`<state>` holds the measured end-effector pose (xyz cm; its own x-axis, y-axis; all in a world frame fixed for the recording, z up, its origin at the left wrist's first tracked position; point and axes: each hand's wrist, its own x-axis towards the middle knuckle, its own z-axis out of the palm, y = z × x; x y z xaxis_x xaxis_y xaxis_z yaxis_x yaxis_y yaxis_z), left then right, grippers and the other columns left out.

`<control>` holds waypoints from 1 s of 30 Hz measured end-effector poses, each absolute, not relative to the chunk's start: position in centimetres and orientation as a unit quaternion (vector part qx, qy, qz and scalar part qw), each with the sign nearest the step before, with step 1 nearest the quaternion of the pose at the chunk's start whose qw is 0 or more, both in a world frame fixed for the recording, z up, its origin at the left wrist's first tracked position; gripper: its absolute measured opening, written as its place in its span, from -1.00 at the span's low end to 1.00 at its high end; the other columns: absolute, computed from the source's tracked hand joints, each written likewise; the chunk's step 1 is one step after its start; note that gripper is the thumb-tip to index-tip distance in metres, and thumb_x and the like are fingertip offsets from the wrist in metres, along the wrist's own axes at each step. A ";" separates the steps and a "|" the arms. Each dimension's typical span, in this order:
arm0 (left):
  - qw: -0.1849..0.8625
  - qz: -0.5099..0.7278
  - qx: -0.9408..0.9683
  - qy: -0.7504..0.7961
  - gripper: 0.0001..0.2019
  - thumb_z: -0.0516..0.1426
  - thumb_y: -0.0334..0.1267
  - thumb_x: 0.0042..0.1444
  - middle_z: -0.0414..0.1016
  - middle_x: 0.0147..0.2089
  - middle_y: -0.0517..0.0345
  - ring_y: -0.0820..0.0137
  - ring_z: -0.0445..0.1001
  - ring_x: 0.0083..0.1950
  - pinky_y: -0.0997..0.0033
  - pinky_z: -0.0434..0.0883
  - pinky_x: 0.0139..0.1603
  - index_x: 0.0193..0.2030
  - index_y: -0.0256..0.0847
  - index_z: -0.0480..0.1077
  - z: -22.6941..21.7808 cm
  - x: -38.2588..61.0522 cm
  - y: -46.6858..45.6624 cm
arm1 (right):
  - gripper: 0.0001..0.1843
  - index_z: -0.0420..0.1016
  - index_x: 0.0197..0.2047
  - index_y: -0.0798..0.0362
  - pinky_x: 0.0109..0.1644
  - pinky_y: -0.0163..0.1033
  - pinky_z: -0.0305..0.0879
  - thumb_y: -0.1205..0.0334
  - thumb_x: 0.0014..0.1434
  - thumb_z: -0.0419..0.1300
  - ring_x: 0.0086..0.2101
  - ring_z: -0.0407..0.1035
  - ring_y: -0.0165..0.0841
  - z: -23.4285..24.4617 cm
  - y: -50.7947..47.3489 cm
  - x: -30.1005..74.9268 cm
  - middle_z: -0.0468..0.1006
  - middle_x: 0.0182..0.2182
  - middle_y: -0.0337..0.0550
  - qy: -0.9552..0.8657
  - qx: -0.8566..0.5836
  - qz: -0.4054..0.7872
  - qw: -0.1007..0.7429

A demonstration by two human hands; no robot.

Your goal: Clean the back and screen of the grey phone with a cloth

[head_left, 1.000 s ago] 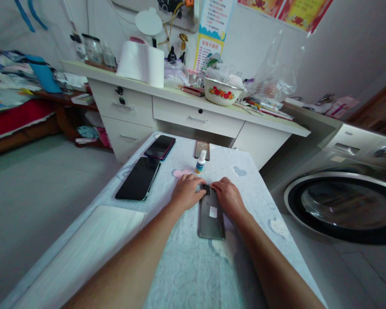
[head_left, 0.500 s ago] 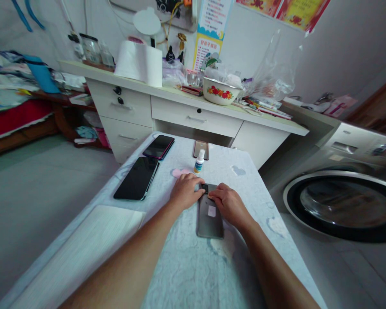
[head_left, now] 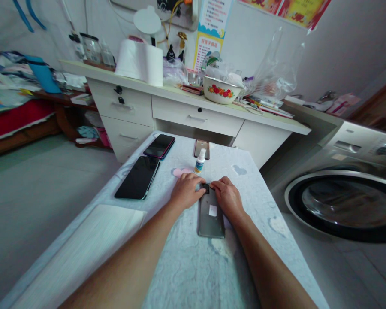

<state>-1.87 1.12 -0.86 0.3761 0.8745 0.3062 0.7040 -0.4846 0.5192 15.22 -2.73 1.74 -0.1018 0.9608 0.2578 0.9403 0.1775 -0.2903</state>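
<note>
A grey phone (head_left: 211,223) lies face down on the cloth-covered table, its dark camera block (head_left: 206,188) at the upper left and a pale sticker (head_left: 212,210) on its back. My left hand (head_left: 187,191) grips the phone's upper left corner, thumb beside the camera block. My right hand (head_left: 227,195) is closed at the top right edge, fingertips bent and pressed together against the phone. Whatever those fingertips may pinch is too small to make out. Just beyond my left hand stands a small white spray bottle (head_left: 200,162) with a blue and yellow label.
Two dark phones, one nearer (head_left: 137,178) and one farther (head_left: 160,146), lie at the left. A phone case (head_left: 202,148) rests at the far edge. Folded pale cloth (head_left: 83,253) covers the near left. A white desk (head_left: 196,112) stands behind; a washing machine (head_left: 350,146) is at right.
My right hand has shifted from beside the camera block to the phone's top right edge. My left hand keeps its hold, and the phone has stayed in place.
</note>
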 end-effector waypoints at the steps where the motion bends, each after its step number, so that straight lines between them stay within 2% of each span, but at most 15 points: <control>1: 0.153 0.279 0.815 0.485 -0.73 0.19 -0.13 0.07 0.45 -0.03 0.11 0.24 0.33 0.06 0.20 0.24 0.15 -0.07 -0.04 0.48 -0.9 -1.9 1.1 | -0.74 0.59 -0.11 -0.02 -0.15 -0.37 0.23 0.28 0.31 0.06 -0.25 0.39 -0.38 1.8 -2.7 15.3 0.45 -0.25 -0.13 -0.738 -0.644 0.031 0.199; 10: 0.163 0.278 0.814 0.484 -0.74 0.18 -0.14 0.07 0.45 -0.03 0.12 0.24 0.33 0.07 0.20 0.23 0.15 -0.07 -0.05 0.47 -0.8 -1.9 1.1 | -0.73 0.60 -0.15 0.03 -0.07 -0.34 0.23 0.31 0.30 0.05 -0.21 0.40 -0.35 1.8 -3.0 16.6 0.50 -0.27 -0.09 -0.727 -0.645 0.039 0.231; 19: 0.162 0.280 0.813 0.485 -0.74 0.19 -0.14 0.07 0.45 -0.03 0.12 0.24 0.33 0.07 0.20 0.23 0.16 -0.07 -0.05 0.48 -0.8 -1.9 1.1 | -0.77 0.61 -0.20 0.06 -0.09 -0.33 0.26 0.37 0.23 0.11 -0.23 0.42 -0.37 2.6 -3.7 17.3 0.55 -0.30 -0.12 -0.749 -0.615 0.086 0.233; 25: 0.163 0.281 0.811 0.486 -0.73 0.19 -0.14 0.06 0.45 -0.03 0.13 0.23 0.32 0.06 0.19 0.24 0.15 -0.07 -0.04 0.48 -1.0 -1.9 1.1 | -0.77 0.63 -0.27 0.04 -0.13 -0.29 0.32 0.43 0.14 0.14 -0.27 0.45 -0.36 4.3 -4.8 18.4 0.58 -0.32 -0.16 -0.773 -0.561 0.203 0.213; 30: 0.160 0.278 0.813 0.486 -0.74 0.19 -0.14 0.06 0.45 -0.03 0.14 0.22 0.32 0.06 0.18 0.24 0.14 -0.08 -0.04 0.48 -0.9 -1.9 1.1 | -0.82 0.65 -0.29 0.02 -0.16 -0.30 0.37 0.34 0.12 0.19 -0.29 0.48 -0.36 5.2 -5.5 19.5 0.61 -0.33 -0.19 -0.763 -0.501 0.365 0.183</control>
